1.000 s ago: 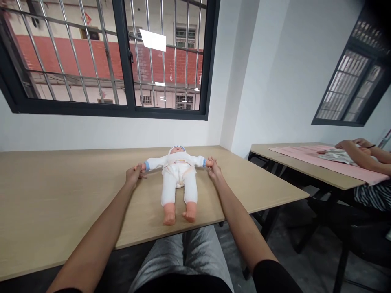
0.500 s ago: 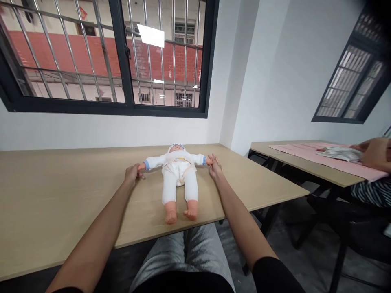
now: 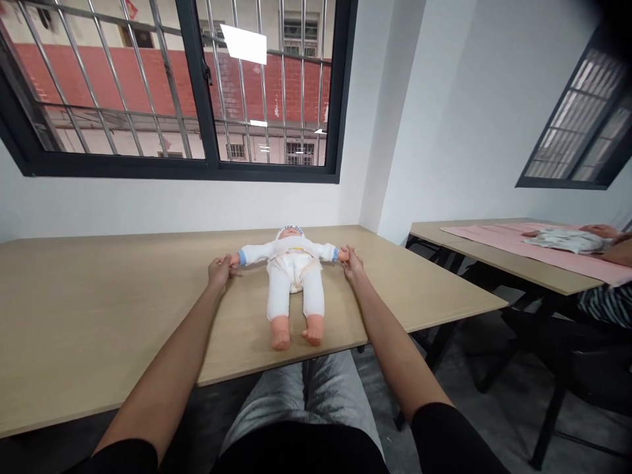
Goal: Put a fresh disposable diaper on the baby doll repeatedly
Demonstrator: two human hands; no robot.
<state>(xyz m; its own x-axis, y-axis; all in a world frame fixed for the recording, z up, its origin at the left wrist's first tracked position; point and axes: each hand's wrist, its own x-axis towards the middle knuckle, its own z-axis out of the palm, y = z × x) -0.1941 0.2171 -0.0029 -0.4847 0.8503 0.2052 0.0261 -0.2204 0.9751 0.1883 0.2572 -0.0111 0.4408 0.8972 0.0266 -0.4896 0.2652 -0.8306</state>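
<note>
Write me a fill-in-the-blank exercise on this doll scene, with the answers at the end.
The baby doll lies on its ____ on the table.
The left hand and right hand hold the ends of the baby doll's outspread ____.
Its sleeve cuffs are ____.
The cloth on the neighbouring table is ____.
Missing words: back; arms; blue; pink.

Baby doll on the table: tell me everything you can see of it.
The baby doll lies on its back on the wooden-looking table, arms spread wide, feet toward the near edge. It wears a white outfit with blue cuffs, a blue-and-white cap and what looks like a diaper with pale orange edging. Its bare feet look like pinkish-orange plastic. The person's left hand holds one doll hand, the right hand the other.
</note>
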